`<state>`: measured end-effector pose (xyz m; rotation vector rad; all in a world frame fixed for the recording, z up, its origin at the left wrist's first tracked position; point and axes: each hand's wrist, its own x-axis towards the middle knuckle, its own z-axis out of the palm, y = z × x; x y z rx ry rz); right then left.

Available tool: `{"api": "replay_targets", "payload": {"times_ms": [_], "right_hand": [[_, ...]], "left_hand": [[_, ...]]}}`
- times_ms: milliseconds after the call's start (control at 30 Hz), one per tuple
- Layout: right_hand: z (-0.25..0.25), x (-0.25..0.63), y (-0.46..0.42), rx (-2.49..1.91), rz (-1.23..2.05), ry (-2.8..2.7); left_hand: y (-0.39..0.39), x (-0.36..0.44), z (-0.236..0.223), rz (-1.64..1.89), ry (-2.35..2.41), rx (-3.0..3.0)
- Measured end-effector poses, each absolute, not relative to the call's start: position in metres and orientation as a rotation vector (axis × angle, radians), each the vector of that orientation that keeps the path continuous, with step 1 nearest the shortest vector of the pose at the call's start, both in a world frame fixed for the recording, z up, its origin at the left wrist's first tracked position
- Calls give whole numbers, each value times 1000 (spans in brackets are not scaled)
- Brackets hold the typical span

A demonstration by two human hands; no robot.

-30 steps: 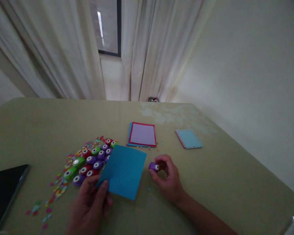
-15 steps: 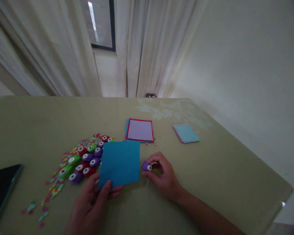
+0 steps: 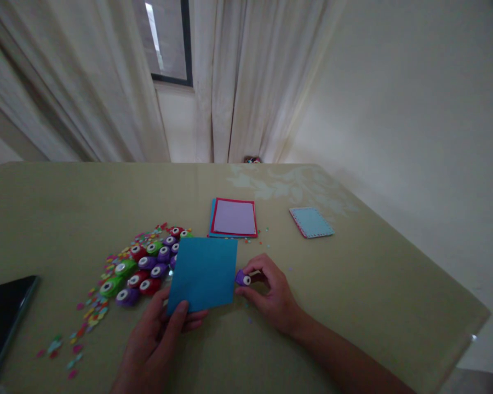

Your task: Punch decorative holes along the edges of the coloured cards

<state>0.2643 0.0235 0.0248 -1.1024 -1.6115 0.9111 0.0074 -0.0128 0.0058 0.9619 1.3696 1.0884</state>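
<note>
Brought nearer the lower-centre blue sheet (image 3: 205, 273), pinched by the left hand (image 3: 160, 328), is a white-ringed purple piece (image 3: 240, 277) pinched by the right hand (image 3: 273, 293).

The purple punch (image 3: 240, 277) neared the blue sheet (image 3: 205, 272).

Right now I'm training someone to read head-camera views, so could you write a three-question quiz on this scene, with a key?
1. What does the left hand hold?

2. What colour is the craft punch in the right hand?
A. Red
B. Green
C. Purple
D. Yellow

3. True or false: a red border shows around the lilac paper square lying on the table.

Key:
1. A blue paper square.
2. C, purple.
3. True.
</note>
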Motion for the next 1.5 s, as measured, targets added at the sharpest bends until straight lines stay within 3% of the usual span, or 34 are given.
{"api": "replay_targets", "payload": {"times_ms": [733, 933, 1100, 1300, 1500], "right_hand": [[29, 266, 25, -1010, 776, -1839], [32, 268, 27, -1080, 865, -2002], [35, 273, 28, -1069, 957, -2068], [40, 280, 28, -1019, 1020, -2111], [43, 284, 32, -984, 1089, -2139]], "left_hand": [[-15, 6, 0, 1065, 1364, 1101], [-16, 8, -8, 859, 1513, 1633], [-16, 9, -3, 1121, 1678, 2243], [-16, -3, -1, 861, 1229, 2766], [-13, -2, 0, 803, 1216, 2941]]}}
